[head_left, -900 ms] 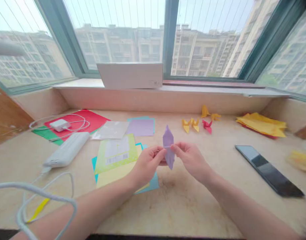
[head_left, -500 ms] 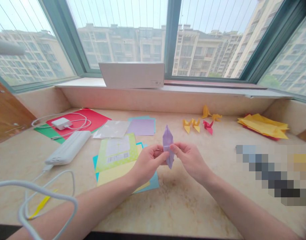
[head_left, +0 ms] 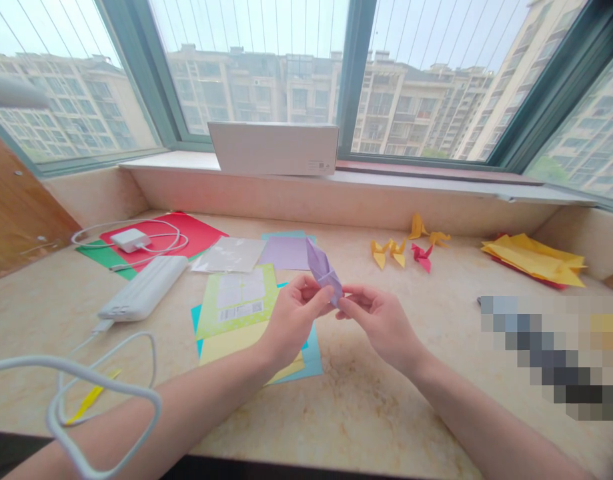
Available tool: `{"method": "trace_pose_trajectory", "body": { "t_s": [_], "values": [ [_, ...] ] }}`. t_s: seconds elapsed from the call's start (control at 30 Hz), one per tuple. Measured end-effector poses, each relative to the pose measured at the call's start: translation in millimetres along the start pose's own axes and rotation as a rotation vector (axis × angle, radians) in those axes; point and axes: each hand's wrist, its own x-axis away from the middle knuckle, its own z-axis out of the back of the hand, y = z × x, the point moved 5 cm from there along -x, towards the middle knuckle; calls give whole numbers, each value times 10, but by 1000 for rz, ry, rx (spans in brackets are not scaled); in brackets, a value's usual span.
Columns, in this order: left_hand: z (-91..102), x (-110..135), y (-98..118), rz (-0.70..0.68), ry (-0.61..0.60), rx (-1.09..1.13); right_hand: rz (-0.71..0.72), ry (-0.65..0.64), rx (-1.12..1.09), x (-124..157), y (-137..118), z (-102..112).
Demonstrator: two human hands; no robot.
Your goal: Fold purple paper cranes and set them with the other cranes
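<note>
A folded piece of purple origami paper point(head_left: 322, 264) is held up above the counter, its long point tilted up and to the left. My left hand point(head_left: 303, 310) is closed on it, the thumb pressed across its lower part. From the other side, my right hand point(head_left: 373, 317) pinches its lower end between thumb and fingers. The fingertips partly cover that lower end. Beneath my left hand lie a patterned green paper packet point(head_left: 239, 300) and pale yellow and blue sheets. Flat purple paper point(head_left: 286, 253) rests behind the folded piece.
Several yellow origami figures point(head_left: 397, 252) and a red one point(head_left: 422, 257) stand at the back right, near stacked yellow paper point(head_left: 533, 259). On the left are a white power bank point(head_left: 143, 288), looping cables, a white charger point(head_left: 130, 239) and red paper point(head_left: 201, 230). A blurred-out patch covers the right side.
The folded purple paper has turned from upright to leaning left. My right fingers have shifted down to its lower end. The whole view has moved slightly.
</note>
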Motion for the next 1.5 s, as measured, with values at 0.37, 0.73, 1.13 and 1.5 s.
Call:
{"method": "trace_pose_trajectory", "body": {
  "t_s": [0.37, 0.73, 1.13, 1.5],
  "values": [
    [19, -54, 114, 34, -34, -145, 304, 15, 350, 46, -184, 78],
    [30, -38, 166, -20, 26, -115, 497, -1, 437, 86, -312, 56],
    [-31, -5, 197, -300, -158, -760, 168, 15, 189, 3, -146, 119],
    [5, 31, 203, -286, -170, -728, 361, -28, 108, 66, -229, 74]
  ]
}}
